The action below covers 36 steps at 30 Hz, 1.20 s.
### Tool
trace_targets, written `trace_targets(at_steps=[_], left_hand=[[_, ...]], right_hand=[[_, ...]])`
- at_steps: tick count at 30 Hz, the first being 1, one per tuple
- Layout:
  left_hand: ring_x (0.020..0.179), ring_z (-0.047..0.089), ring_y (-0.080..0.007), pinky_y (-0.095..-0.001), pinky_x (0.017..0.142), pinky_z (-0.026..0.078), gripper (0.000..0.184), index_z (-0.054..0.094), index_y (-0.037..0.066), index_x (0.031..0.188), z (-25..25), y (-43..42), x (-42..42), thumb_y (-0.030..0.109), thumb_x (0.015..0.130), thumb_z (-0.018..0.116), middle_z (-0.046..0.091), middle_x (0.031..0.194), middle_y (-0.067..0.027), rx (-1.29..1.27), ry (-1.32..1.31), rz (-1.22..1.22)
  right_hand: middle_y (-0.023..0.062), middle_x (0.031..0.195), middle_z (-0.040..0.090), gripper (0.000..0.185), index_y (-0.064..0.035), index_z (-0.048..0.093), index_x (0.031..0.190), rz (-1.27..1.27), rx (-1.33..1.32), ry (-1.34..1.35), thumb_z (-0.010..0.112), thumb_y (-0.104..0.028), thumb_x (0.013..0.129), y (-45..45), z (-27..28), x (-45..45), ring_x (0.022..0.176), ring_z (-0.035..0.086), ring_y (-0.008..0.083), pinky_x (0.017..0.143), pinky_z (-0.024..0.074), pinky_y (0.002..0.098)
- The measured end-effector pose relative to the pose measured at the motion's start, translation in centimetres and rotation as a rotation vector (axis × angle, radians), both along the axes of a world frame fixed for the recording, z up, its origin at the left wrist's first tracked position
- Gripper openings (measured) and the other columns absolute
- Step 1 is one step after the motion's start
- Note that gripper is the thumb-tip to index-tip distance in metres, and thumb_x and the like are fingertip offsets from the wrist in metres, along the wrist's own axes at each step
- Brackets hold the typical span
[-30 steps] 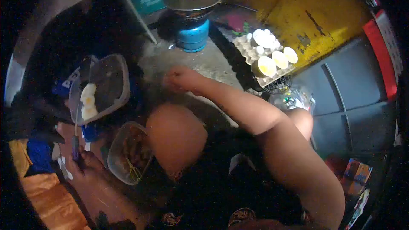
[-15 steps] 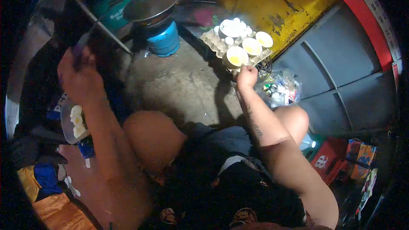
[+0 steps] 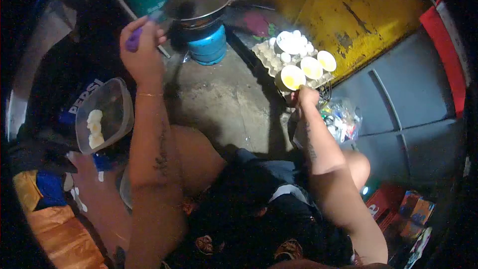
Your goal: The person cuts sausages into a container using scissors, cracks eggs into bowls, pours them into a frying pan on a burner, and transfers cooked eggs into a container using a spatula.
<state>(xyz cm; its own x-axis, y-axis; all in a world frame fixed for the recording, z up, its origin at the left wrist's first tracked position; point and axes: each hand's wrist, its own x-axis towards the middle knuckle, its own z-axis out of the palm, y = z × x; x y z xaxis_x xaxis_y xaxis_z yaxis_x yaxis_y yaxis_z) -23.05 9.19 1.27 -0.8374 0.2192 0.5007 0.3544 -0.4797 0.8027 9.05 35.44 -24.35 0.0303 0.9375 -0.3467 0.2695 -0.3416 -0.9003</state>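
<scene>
My left hand (image 3: 142,47) is raised near the pan, its fingers around the purple handle (image 3: 133,40) of a utensil whose far end is blurred. My right hand (image 3: 307,98) is closed on the near edge of a white bowl (image 3: 293,77) with egg in it. Two more bowls of egg, one in the middle (image 3: 311,68) and one at the right (image 3: 326,61), stand beside it on an egg tray (image 3: 266,58). Behind them is a white bowl (image 3: 289,43) heaped with eggs. A dark pan (image 3: 199,5) rests above a blue gas canister (image 3: 207,46).
A plastic tub (image 3: 124,112) with white and yellow pieces is at the left. A plastic bag (image 3: 343,119) lies beyond my right forearm. A yellow panel (image 3: 368,15) and a grey panel (image 3: 386,94) border the right side. An orange cloth (image 3: 59,234) is lower left.
My left hand has risen from the lower left with the utensil and moved toward the pan. My right hand has reached from the middle to the nearest egg bowl.
</scene>
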Motion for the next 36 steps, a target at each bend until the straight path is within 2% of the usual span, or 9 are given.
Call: trace_targets(at_steps=[3, 7, 14, 19, 24, 26, 28, 31, 36], left_hand=[[0.083, 0.065, -0.0129, -0.0253, 0.072, 0.053, 0.016, 0.066, 0.004, 0.103, -1.1, 0.1, -0.7, 0.004, 0.087, 0.067, 0.067, 0.094, -0.0045, -0.210, 0.303, 0.050], [0.090, 0.065, -0.0226, -0.0316, 0.083, 0.050, 0.017, 0.068, 0.002, 0.097, -0.9, 0.4, -1.2, 0.000, 0.081, 0.068, 0.068, 0.096, -0.0095, -0.340, 0.790, 0.158], [0.088, 0.065, -0.0277, -0.0345, 0.082, 0.050, 0.017, 0.067, 0.002, 0.092, -1.2, 0.5, -2.1, -0.003, 0.076, 0.068, 0.067, 0.093, -0.0131, -0.378, 0.841, 0.127], [0.088, 0.064, -0.0285, -0.0346, 0.082, 0.050, 0.018, 0.068, 0.003, 0.092, -1.6, 0.3, -2.9, -0.003, 0.075, 0.067, 0.067, 0.093, -0.0136, -0.353, 0.787, 0.119], [0.089, 0.065, -0.0293, -0.0351, 0.082, 0.050, 0.019, 0.068, 0.003, 0.093, -1.7, -0.1, -3.5, -0.004, 0.075, 0.067, 0.067, 0.093, -0.0137, -0.374, 0.777, 0.089], [0.090, 0.065, -0.0296, -0.0355, 0.082, 0.050, 0.020, 0.067, 0.003, 0.093, -1.8, -0.4, -3.9, -0.004, 0.074, 0.067, 0.067, 0.092, -0.0137, -0.406, 0.754, 0.041], [0.090, 0.065, -0.0299, -0.0358, 0.082, 0.050, 0.020, 0.067, 0.003, 0.093, -1.7, -0.8, -4.2, -0.004, 0.075, 0.067, 0.067, 0.093, -0.0138, -0.414, 0.765, 0.061], [0.091, 0.065, -0.0301, -0.0362, 0.083, 0.050, 0.021, 0.067, 0.004, 0.094, -1.4, -1.3, -4.6, -0.004, 0.075, 0.067, 0.067, 0.094, -0.0138, -0.404, 0.776, 0.106], [0.091, 0.065, -0.0305, -0.0362, 0.084, 0.050, 0.021, 0.067, 0.005, 0.095, -1.2, -2.0, -5.5, -0.003, 0.076, 0.067, 0.067, 0.095, -0.0132, -0.387, 0.704, 0.142]], right_hand=[[0.0158, 0.061, 0.062, 0.021, 0.0061, 0.059, 0.070, -0.080, 0.031, 0.044, 0.057, -0.009, 0.084, -0.9, 1.6, -0.4, 0.047, 0.061, 0.0236, 0.041, 0.0486, 0.0380], [0.0155, 0.059, 0.061, 0.022, 0.0057, 0.058, 0.067, -0.082, 0.031, 0.057, 0.057, -0.009, 0.083, -2.5, 4.4, -0.9, 0.046, 0.061, 0.0227, 0.040, 0.0477, 0.0373], [0.0115, 0.056, 0.058, 0.012, 0.0020, 0.058, 0.074, 0.089, 0.313, -0.221, 0.062, -0.006, 0.081, 2.3, -2.1, 0.9, 0.041, 0.055, 0.0222, 0.038, 0.0447, 0.0363], [0.0137, 0.065, 0.067, 0.028, 0.0026, 0.065, 0.070, 0.160, 0.094, -0.022, 0.067, -0.025, 0.075, -0.8, 9.5, -3.5, 0.056, 0.065, 0.0243, 0.057, 0.0523, 0.0386], [0.0123, 0.069, 0.068, 0.022, -0.0048, 0.066, 0.075, 0.542, 0.542, -0.442, 0.062, -0.026, 0.079, 5.1, 11.9, -10.5, 0.061, 0.067, 0.0226, 0.061, 0.0539, 0.0385], [0.0127, 0.064, 0.062, 0.015, -0.0020, 0.061, 0.070, 0.759, 0.746, -0.375, 0.061, -0.015, 0.079, 6.5, 13.6, -13.8, 0.053, 0.060, 0.0222, 0.051, 0.0451, 0.0376], [0.0131, 0.058, 0.055, 0.014, 0.0034, 0.056, 0.067, 0.690, 0.599, -0.187, 0.062, -0.004, 0.078, 4.8, 18.4, -18.6, 0.045, 0.052, 0.0217, 0.039, 0.0363, 0.0367], [0.0126, 0.058, 0.055, 0.014, 0.0069, 0.062, 0.075, 0.412, 0.285, 0.048, 0.062, -0.006, 0.081, 0.3, 24.3, -24.7, 0.047, 0.054, 0.0212, 0.040, 0.0371, 0.0362], [0.0155, 0.077, 0.069, 0.024, 0.0038, 0.070, 0.083, 0.505, 0.469, -0.271, 0.071, -0.020, 0.079, 1.7, 24.9, -32.4, 0.061, 0.066, 0.0242, 0.056, 0.0508, 0.0359]])
